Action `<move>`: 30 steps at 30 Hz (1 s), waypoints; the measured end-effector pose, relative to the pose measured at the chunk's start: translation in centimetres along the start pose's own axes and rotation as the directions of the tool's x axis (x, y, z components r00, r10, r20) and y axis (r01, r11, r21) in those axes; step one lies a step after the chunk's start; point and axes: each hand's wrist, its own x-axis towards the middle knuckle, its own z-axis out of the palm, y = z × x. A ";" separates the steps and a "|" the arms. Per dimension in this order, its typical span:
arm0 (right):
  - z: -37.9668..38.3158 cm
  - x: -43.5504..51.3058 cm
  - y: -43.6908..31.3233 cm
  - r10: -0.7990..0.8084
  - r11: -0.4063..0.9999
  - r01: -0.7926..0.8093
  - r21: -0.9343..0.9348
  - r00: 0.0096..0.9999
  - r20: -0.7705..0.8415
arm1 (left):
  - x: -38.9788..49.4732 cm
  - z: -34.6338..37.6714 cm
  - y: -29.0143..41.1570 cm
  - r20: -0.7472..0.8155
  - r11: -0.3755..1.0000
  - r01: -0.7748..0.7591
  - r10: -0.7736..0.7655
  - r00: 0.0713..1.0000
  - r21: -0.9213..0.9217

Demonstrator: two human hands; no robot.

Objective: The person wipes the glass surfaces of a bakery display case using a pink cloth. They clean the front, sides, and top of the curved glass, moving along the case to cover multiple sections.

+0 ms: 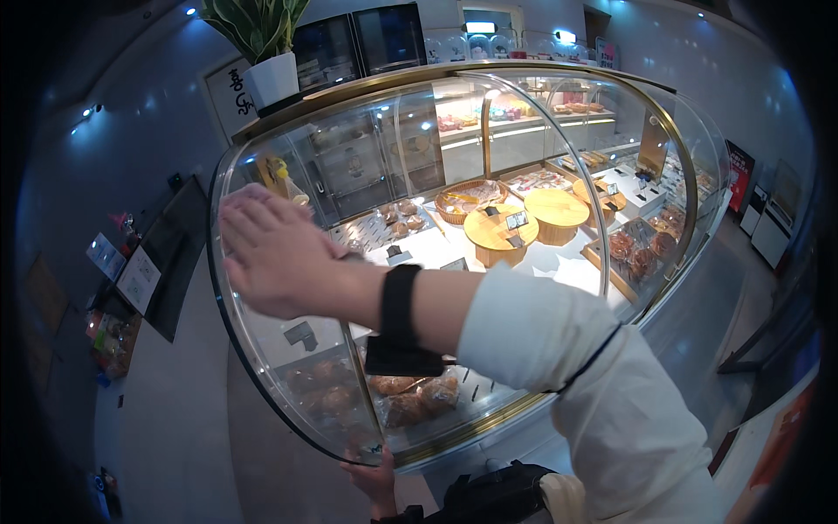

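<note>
My right hand [278, 262], on an arm with a rolled pale sleeve and a black wristband, presses a pink cloth [252, 195] flat against the curved glass side panel [262, 357] of a bakery display case. The cloth shows past the fingertips and is mostly covered by the hand. Low in the picture, my left hand [374, 478] grips the bottom edge of the same glass, its fingers partly seen through it. Behind the glass lie wrapped breads [419, 399], round wooden stands [501, 229] and a wicker basket [470, 200].
A potted plant [272, 82] stands on the case's top ledge. At the left are a white counter [177, 406], a dark panel and cards on stands. A black bag [501, 491] hangs close to my body. Floor [707, 314] runs along the case's right side.
</note>
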 end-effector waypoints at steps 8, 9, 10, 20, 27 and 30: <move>-22.7 -9.0 22.0 0.428 0.846 -0.371 -0.383 0.901 0.073 | -0.4 -1.0 -0.4 -0.080 0.998 0.024 -0.018 0.997 0.064; -22.2 -9.6 20.2 0.448 0.793 -0.365 -0.488 0.892 0.061 | -0.6 -1.1 0.7 -0.045 0.987 0.131 -0.127 0.991 0.091; -22.4 -10.0 20.8 0.432 0.787 -0.352 -0.507 0.901 0.046 | -0.1 -1.1 2.5 0.009 0.967 0.225 -0.228 0.974 0.117; -5.5 -1.3 8.5 0.188 0.889 -0.242 -0.389 0.967 -0.171 | 0.3 -0.6 2.0 -0.028 0.999 -0.033 0.033 0.999 0.006; -1.6 -5.9 -4.9 0.005 0.999 -0.007 0.049 0.999 0.053 | 0.4 -0.5 2.7 0.006 0.985 0.149 -0.151 0.989 0.089; -5.6 -9.0 -3.0 0.017 0.996 -0.031 0.084 0.986 0.168 | 0.4 -2.1 2.4 0.009 0.982 0.139 -0.142 0.990 0.131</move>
